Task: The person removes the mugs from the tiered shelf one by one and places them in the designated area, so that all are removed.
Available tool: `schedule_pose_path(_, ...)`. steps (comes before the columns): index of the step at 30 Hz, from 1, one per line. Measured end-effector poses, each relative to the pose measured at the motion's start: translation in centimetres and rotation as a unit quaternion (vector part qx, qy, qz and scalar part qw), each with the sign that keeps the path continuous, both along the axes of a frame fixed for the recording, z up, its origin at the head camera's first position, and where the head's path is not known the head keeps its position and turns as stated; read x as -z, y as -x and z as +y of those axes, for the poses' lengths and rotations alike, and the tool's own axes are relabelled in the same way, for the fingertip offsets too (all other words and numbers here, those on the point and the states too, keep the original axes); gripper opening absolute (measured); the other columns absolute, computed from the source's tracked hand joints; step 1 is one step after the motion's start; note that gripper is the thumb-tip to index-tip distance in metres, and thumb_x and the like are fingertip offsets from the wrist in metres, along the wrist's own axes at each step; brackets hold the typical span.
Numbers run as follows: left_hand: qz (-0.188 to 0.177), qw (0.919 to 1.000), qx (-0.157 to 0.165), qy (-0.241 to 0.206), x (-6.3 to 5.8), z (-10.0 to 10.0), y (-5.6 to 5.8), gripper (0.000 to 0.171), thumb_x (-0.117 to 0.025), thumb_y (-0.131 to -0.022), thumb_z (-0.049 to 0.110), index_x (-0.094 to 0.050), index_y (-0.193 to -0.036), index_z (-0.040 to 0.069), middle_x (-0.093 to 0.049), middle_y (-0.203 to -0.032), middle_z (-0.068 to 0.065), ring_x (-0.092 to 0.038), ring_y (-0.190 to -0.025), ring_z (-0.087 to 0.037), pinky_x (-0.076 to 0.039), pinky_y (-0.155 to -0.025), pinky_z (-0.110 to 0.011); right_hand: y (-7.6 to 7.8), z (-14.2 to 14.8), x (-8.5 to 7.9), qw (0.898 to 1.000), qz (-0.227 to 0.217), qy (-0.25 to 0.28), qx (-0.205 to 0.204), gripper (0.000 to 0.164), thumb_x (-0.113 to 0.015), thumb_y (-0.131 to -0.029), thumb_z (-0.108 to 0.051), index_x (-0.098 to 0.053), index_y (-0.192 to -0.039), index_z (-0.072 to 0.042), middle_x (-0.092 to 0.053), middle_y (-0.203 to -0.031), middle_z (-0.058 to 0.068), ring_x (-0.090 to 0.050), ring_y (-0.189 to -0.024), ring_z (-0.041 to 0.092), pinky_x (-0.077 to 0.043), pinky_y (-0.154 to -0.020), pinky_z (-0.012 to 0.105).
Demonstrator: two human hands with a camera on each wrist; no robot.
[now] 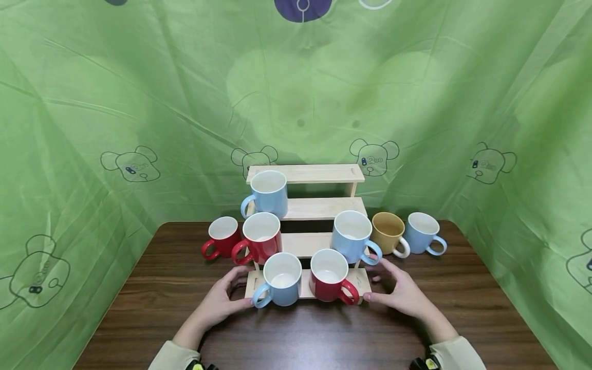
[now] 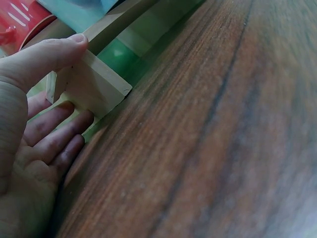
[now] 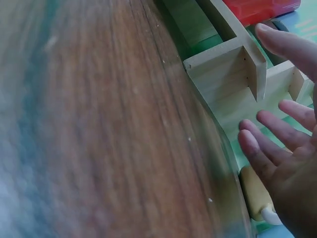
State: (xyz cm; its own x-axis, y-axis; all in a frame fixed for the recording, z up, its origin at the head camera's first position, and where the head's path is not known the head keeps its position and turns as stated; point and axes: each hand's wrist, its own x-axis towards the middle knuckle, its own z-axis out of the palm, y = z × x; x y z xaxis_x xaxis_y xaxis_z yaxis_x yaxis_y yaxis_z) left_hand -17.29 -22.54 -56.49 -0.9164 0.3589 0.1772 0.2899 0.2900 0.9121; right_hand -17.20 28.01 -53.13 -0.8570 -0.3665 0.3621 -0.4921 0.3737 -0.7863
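Note:
A stepped wooden rack [image 1: 319,208] stands in the middle of the table. My left hand [image 1: 226,295] grips the left end of its lowest tier, thumb at the front corner and fingers along the side panel. At the right end, my right hand [image 1: 400,290] has its thumb close to the front corner; its fingers are spread and apart from the side panel in the right wrist view. The lowest tier bears a light blue mug [image 1: 282,290] and a red mug [image 1: 326,288]. Above them sit another red mug [image 1: 265,247] and light blue mug [image 1: 348,245]; a third light blue mug [image 1: 273,199] is one tier higher.
Left of the rack, a red mug [image 1: 224,241] stands on the dark wooden table [image 1: 157,288]. To its right are a tan mug [image 1: 386,239] with a white handle and a light blue mug [image 1: 418,241]. A green curtain [image 1: 194,103] hangs behind and at both sides.

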Motion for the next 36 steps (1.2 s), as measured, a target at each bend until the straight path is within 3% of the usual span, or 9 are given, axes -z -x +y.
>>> schedule_pose_path(7, -0.004, 1.0000, 0.000, 0.003, -0.2, 0.1, -0.1, 0.071, -0.093, -0.089, 0.020, -0.057, -0.150, 0.019, -0.063, -0.150, -0.005, -0.067, -0.129, -0.025, -0.051, -0.110, -0.027, -0.1, -0.1, 0.3, 0.999, -0.044, -0.008, -0.006, 0.080, -0.098, -0.083, -0.013, -0.055, -0.148, 0.003, -0.074, -0.131, 0.020, -0.074, -0.108, 0.020, -0.063, -0.094, 0.039)
schedule_pose_path(16, 0.015, 0.9995, 0.018, -0.020, 0.1, 0.1, 0.1, 0.069, -0.092, -0.090, 0.013, -0.058, -0.150, 0.013, -0.064, -0.148, -0.012, -0.069, -0.127, -0.027, -0.052, -0.110, -0.028, 0.1, -0.1, 1.2, 0.996, -0.065, 0.041, -0.052, 0.081, -0.094, -0.085, -0.002, -0.050, -0.153, 0.007, -0.068, -0.137, 0.028, -0.074, -0.114, 0.021, -0.062, -0.096, 0.032)
schedule_pose_path(25, 0.019, 0.9988, 0.028, -0.034, -0.1, 0.0, 0.1, 0.068, -0.091, -0.090, 0.010, -0.057, -0.149, 0.010, -0.064, -0.148, -0.014, -0.069, -0.127, -0.027, -0.053, -0.110, -0.029, 0.2, -0.2, 1.3, 0.994, -0.095, 0.028, -0.039, 0.078, -0.093, -0.088, -0.009, -0.053, -0.153, 0.005, -0.068, -0.140, 0.024, -0.073, -0.114, 0.019, -0.061, -0.098, 0.031)
schedule_pose_path(36, 0.015, 0.9992, 0.025, -0.028, 0.0, -0.1, 0.1, 0.069, -0.091, -0.090, 0.012, -0.057, -0.150, 0.011, -0.064, -0.148, -0.012, -0.068, -0.127, -0.027, -0.053, -0.110, -0.029, 0.1, 0.1, 1.8, 0.986, -0.140, 0.069, -0.056, 0.074, -0.088, -0.090, -0.001, -0.051, -0.154, 0.007, -0.062, -0.147, 0.030, -0.073, -0.116, 0.018, -0.060, -0.099, 0.028)
